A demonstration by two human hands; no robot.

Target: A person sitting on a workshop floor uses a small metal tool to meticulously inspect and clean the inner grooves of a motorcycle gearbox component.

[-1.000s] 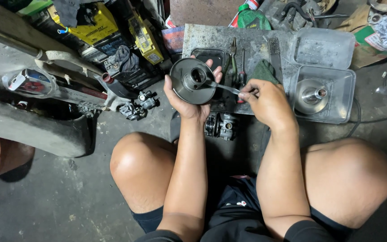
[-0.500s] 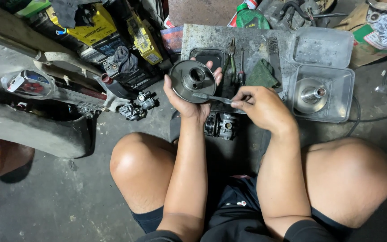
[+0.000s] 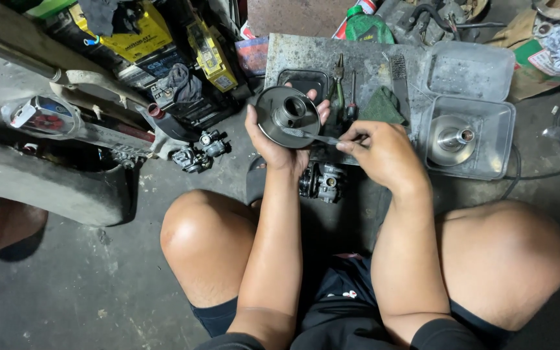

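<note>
My left hand (image 3: 279, 144) grips a round dark metal pulley disc (image 3: 286, 116) from underneath, its hollow hub facing up. My right hand (image 3: 384, 153) pinches a thin metal tool (image 3: 309, 135) whose tip lies on the disc's face just beside the hub. Both hands hover above a small carburettor-like part (image 3: 322, 181) lying on the floor between my knees.
Behind the hands lies a grey metal plate (image 3: 293, 55) with pliers (image 3: 339, 81), a screwdriver (image 3: 352, 97), a green rag (image 3: 384, 107) and a brush. A clear plastic tub (image 3: 497, 139) at right holds another pulley part. Motorcycle pieces and yellow boxes (image 3: 131, 32) crowd the left.
My right hand has slid left, bringing the thin tool's tip further across the disc toward the hub. The left hand keeps the disc nearly still.
</note>
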